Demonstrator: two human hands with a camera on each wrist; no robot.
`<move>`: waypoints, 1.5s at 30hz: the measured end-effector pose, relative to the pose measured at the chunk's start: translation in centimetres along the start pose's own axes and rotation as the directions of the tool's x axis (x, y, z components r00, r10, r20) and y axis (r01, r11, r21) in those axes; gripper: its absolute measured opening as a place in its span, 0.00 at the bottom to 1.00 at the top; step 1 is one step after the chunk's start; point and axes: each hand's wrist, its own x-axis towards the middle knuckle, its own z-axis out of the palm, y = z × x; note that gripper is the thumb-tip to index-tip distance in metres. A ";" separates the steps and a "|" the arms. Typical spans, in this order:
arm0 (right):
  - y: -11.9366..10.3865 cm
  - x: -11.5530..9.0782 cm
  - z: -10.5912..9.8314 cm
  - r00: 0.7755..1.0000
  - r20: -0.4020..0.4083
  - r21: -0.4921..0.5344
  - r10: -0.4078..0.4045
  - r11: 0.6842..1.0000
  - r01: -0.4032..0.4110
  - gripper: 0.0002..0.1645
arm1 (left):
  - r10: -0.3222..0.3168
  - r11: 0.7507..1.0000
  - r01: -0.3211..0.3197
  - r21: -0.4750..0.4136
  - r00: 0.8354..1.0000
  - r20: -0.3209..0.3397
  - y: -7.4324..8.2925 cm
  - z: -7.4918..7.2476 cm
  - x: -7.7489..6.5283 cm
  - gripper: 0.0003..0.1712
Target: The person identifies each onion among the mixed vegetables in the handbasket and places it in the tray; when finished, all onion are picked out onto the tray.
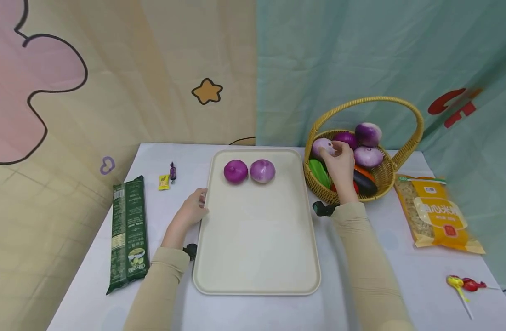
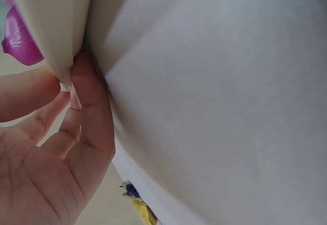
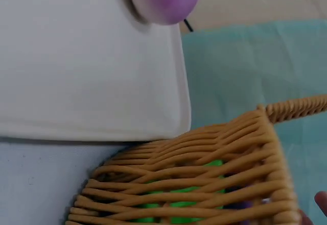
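Observation:
My left hand (image 1: 190,209) pinches the left rim of a cream tray (image 1: 257,239), thumb above and fingers under the edge in the left wrist view. Two purple onions (image 1: 235,172) sit side by side near the tray's far end. At the right, my right hand (image 1: 340,166) reaches into a wicker basket (image 1: 387,184), thumb and fingers round a pale purple onion (image 1: 321,147). Around it in the basket lie a dark purple onion (image 1: 346,139), a purple-and-white round vegetable (image 1: 368,134), another pale onion (image 1: 368,156), an eggplant (image 1: 363,184) and a green vegetable (image 1: 319,172).
The basket's tall handle (image 1: 372,99) arches above the vegetables. Right of it lies a yellow bag of grain (image 1: 439,214), with lollipops (image 1: 459,282) nearer the front. On the left are a dark green spaghetti packet (image 1: 129,234) and two wrapped candies (image 1: 164,182). A curtain hangs behind the table.

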 end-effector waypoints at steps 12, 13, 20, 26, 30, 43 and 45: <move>2.4 2.7 2.6 0.983 -0.035 -0.022 0.182 0.983 -0.183 0.50 | -0.005 1.000 0.005 -0.010 1.000 -0.009 -0.1 0.3 -0.4 0.38; 2.5 2.9 2.8 0.982 -0.045 -0.024 0.181 0.983 -0.183 0.51 | -0.004 1.000 0.004 -0.008 1.000 -0.010 -0.1 0.3 -0.4 0.38; 2.3 2.7 3.2 0.983 -0.109 -0.040 0.148 0.987 -0.153 0.50 | -0.014 1.000 0.014 -0.010 1.000 -0.013 -0.2 0.1 -0.3 0.38; 1.2 0.4 1.5 0.990 -0.073 -0.032 0.120 0.992 -0.123 0.52 | 0.000 1.000 0.000 -0.023 1.000 -0.016 -0.3 0.2 0.0 0.37; 0.1 -2.8 0.2 0.997 -0.027 -0.015 0.075 0.997 -0.075 0.52 | -0.008 0.999 0.008 -0.039 1.000 -0.020 -0.3 0.1 -0.1 0.37; -2.0 -10.6 4.7 0.938 0.336 0.070 -0.086 0.995 0.066 0.49 | -0.027 0.999 0.027 -0.018 0.999 -0.017 -0.4 -0.1 -0.1 0.38; -1.9 -10.9 6.3 0.920 0.375 0.079 -0.117 0.992 0.094 0.49 | -0.025 0.999 0.024 -0.021 1.000 -0.017 -0.3 0.0 0.0 0.38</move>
